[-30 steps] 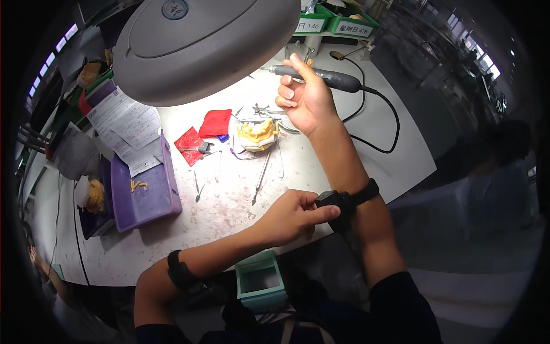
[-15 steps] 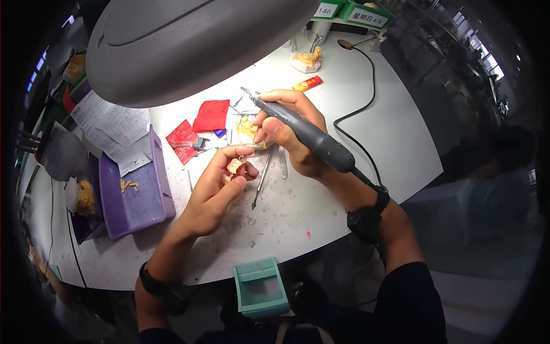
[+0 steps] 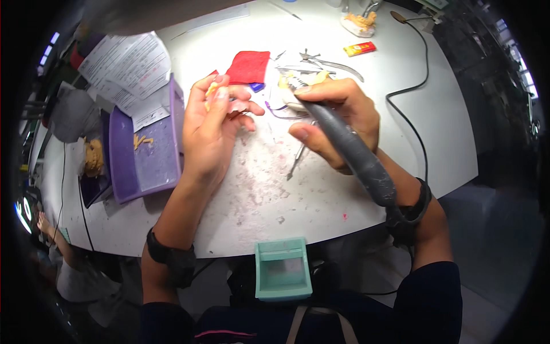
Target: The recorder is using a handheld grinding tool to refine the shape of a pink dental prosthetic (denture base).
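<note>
My left hand (image 3: 209, 126) is raised over the table, thumb and index finger pinching a small yellowish dental piece (image 3: 211, 89). A pinkish piece (image 3: 238, 106) shows by its other fingers; whether it is part of the same denture I cannot tell. My right hand (image 3: 344, 117) grips a dark grey dental handpiece (image 3: 358, 152), its tip pointing up and to the left. Partly hidden behind that hand lies a pale yellow dental model (image 3: 286, 86). A metal carving tool (image 3: 296, 160) lies under the right hand, and pliers (image 3: 338, 67) lie beyond it.
A purple tray (image 3: 175, 132) with papers (image 3: 123, 71) over its edge stands at the left. Red cloth (image 3: 249, 67) lies beyond my left hand. A red-yellow packet (image 3: 360, 49), another dental model (image 3: 360, 24) and a black cable (image 3: 409, 112) are at the right. A green drawer (image 3: 282, 292) sits below the table edge.
The view has shifted, and the lamp covers less of it. My hands have drawn apart; the left has turned and lifted the dental piece. The handpiece now points over the model.
</note>
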A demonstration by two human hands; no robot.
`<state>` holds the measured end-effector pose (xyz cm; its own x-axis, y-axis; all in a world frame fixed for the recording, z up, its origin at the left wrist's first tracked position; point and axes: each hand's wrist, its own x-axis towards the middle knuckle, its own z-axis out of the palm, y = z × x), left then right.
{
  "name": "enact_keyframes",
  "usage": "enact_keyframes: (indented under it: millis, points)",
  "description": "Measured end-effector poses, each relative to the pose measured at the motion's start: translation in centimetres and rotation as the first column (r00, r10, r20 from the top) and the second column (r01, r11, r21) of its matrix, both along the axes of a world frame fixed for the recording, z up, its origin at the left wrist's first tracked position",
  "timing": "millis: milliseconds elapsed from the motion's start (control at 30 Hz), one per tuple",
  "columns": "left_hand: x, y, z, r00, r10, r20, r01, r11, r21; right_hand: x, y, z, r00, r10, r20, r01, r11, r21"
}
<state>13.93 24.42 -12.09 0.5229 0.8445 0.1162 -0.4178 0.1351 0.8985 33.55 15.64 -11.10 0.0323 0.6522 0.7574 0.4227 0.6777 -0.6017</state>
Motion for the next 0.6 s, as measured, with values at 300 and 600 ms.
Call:
enact_keyframes:
  millis: [300, 600]
  points:
    - [0.5, -0.1, 0.3, 0.998, -0.024, 0.05, 0.028, 0.995, -0.095, 0.7, -1.6, -0.1, 0.997, -0.032, -0.074, 0.007, 0.948, -0.319]
    - [-2.1, 4.4, -2.8, 0.907, -0.014, 0.421, 0.133, 0.958, -0.254, 1.7, -1.5, 0.4, 0.996, -0.085, 0.003, 0.081, 0.941, -0.327]
